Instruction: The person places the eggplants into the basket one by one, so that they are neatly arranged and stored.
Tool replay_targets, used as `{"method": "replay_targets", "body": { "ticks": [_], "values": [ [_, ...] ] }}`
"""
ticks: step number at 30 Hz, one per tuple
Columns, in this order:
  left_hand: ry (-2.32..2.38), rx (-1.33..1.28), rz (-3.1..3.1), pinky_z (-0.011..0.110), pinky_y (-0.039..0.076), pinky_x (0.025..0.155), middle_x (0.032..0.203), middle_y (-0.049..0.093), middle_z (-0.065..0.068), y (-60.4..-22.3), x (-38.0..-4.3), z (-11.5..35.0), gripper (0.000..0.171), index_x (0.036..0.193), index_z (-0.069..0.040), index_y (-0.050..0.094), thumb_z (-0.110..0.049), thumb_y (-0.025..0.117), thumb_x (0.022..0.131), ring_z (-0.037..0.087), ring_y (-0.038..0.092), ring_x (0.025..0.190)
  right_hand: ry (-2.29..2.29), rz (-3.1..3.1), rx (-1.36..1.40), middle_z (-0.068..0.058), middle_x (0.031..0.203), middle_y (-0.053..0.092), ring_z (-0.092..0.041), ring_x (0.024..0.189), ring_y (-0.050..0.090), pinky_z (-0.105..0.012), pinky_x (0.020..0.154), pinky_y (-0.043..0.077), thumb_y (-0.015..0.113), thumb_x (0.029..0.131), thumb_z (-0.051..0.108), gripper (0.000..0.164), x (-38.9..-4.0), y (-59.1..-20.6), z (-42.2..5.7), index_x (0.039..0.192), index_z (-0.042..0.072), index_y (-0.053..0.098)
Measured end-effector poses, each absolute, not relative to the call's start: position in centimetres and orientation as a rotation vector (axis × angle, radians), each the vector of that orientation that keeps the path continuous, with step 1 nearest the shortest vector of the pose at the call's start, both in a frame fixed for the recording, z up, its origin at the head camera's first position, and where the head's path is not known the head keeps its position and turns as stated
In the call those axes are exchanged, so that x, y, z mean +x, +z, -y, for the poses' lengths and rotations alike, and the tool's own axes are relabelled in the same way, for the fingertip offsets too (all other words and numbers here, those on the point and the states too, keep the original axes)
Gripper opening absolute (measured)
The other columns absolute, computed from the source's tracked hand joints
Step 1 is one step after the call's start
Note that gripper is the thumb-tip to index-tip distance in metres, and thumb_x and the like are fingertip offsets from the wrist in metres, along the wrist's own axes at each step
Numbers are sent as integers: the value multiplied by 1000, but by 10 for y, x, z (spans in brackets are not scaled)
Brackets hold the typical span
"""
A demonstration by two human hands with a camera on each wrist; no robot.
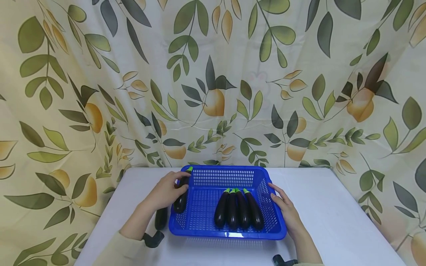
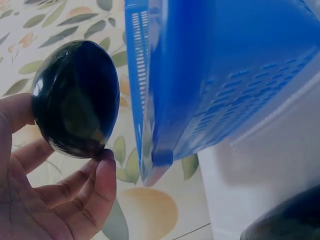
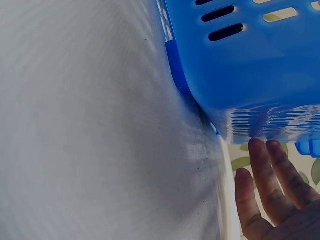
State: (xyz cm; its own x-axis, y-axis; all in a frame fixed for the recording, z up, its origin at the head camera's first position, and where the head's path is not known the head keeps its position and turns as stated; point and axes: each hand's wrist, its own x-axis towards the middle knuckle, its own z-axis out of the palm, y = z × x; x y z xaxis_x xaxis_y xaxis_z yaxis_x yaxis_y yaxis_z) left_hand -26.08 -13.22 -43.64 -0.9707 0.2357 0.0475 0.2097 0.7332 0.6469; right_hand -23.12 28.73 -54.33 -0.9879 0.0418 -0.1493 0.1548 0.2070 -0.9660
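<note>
My left hand (image 1: pixel 168 190) grips a dark, glossy eggplant (image 1: pixel 181 197) between thumb and fingers, above the left rim of the blue basket (image 1: pixel 229 236). Its green stem end points away from me. In the left wrist view, this eggplant's rounded end (image 2: pixel 75 100) shows beside the basket wall. Several eggplants (image 1: pixel 243 210) lie side by side in the basket's right half, green tips toward the back. At the basket's right side, my right hand (image 1: pixel 287 210) touches the rim and wall. The right wrist view shows its fingers (image 3: pixel 267 185) extended against the slotted side.
Another eggplant (image 1: pixel 161 218) lies on the white table (image 1: pixel 336 214) left of the basket, partly hidden by my left arm. A leaf-and-fruit patterned curtain (image 1: pixel 213 122) hangs behind the table's back edge. Black wrist straps (image 1: pixel 154 240) show at both wrists.
</note>
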Motion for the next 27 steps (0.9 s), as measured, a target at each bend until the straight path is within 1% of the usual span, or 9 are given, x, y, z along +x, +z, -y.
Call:
{"method": "replay_targets", "body": {
  "ticks": [3,7,12,14,18,23,25,27],
  "values": [
    [1081,371,-2879,36,55,76,113,63,6,-437,-261,129,39,138,-25,65,-26,69,99,21,59,91,-1913,-2368,196,-16,172,20,-55,148,36,-68,107,44,45,104,60,63,-231,-543,-287,161,37,31],
    [1087,375,-2867,43,59,83,119,65,9,-439,-261,125,40,139,-25,65,-26,69,99,21,63,95,-1913,-2366,202,-16,172,21,-55,148,36,-68,107,44,45,104,61,63,-231,-543,-287,161,38,31],
    [1092,393,-2842,38,58,77,114,62,9,-442,-261,121,42,141,-23,63,-24,68,99,21,60,91,-1915,-2363,210,-15,172,21,-54,149,36,-67,107,44,46,103,62,64,-231,-543,-287,161,39,31],
    [1087,414,-2840,38,58,77,114,61,9,-443,-260,119,43,141,-22,63,-23,68,99,21,59,91,-1914,-2363,210,-15,172,22,-54,148,36,-67,107,45,46,103,62,64,-231,-544,-287,161,39,31],
    [1066,438,-2841,42,59,78,121,61,12,-447,-259,114,46,143,-20,61,-22,69,98,21,59,94,-1914,-2363,209,-16,172,23,-54,148,37,-66,107,46,45,104,61,63,-231,-544,-288,161,38,31],
    [1049,446,-2825,38,58,75,124,59,13,-452,-257,107,51,146,-21,58,-22,69,96,22,58,94,-1909,-2365,210,-15,172,22,-54,148,37,-66,107,46,45,104,62,63,-231,-544,-288,161,39,31],
    [1048,458,-2815,40,58,77,127,58,13,-453,-257,104,53,147,-21,57,-21,69,96,24,58,97,-1905,-2366,209,-15,172,22,-54,148,36,-67,107,46,45,104,62,63,-231,-544,-288,161,39,31],
    [1042,474,-2809,47,60,81,131,57,15,-455,-257,102,55,148,-21,56,-20,70,95,26,59,101,-1907,-2365,205,-16,172,22,-55,148,37,-67,107,46,45,104,61,63,-231,-544,-288,161,38,31]
  ]
}}
